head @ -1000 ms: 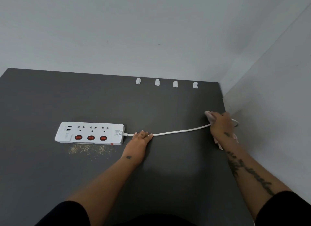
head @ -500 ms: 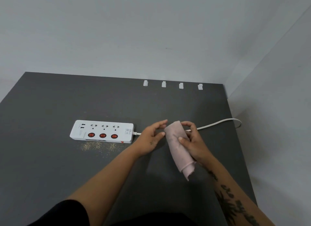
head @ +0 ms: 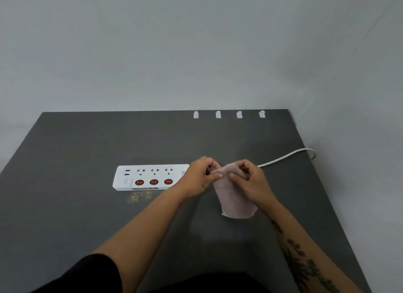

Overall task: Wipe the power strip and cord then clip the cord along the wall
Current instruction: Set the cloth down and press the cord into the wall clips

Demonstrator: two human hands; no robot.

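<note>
A: What is seen, from the largest thing down?

B: A dark grey table [head: 65, 205] is set into a corner of pale walls [head: 196, 41]. On it, left of centre, a white power strip [head: 150, 177] is laid flat, with three sockets in a row and three red switches [head: 154, 182] on its near side. A small label is carried at its right end, but nothing on it can be read. A patch of fine crumbs [head: 139, 197] is scattered just near of the strip.

A: And the cord?

B: The white cord [head: 285, 157] is run from behind the hands to the right table edge, where it is looped over. Four white clips [head: 218, 114] are fixed in a row at the far edge, against the wall.

A: How is the cloth held?

B: A pink cloth [head: 234, 202] is pinched at its top edge by the left hand [head: 199, 177] and the right hand [head: 250, 183], each grip closed on it, and it is hung down between them above the table.

A: What is changed from half a second ago?

B: Then the cloth was bunched in the right hand alone, the left fingers open beside it. Now it is taken by both hands and spread. The strip and cord are unmoved.
</note>
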